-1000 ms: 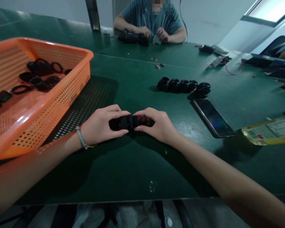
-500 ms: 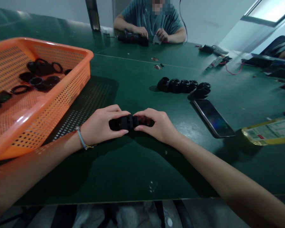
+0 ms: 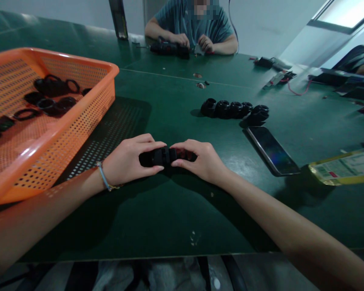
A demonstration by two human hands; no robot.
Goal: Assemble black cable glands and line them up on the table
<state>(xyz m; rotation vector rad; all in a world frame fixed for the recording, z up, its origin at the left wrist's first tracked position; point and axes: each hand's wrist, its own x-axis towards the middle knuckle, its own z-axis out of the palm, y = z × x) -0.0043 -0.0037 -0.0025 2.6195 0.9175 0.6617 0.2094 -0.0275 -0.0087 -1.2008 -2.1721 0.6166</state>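
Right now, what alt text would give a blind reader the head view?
A left hand and right hand hold a black part between them at a green table. An orange basket of black pieces stands left; black fittings, a phone and a packet lie right; a person sits opposite.

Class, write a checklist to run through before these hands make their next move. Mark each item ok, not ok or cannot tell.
1. Left hand grips black part: ok.
2. Right hand grips its other end: ok.
3. Phone apart from both hands: ok.
4. Left forearm clear of basket: cannot tell, they overlap in view.
5. Black part fully joined: cannot tell, too dark.
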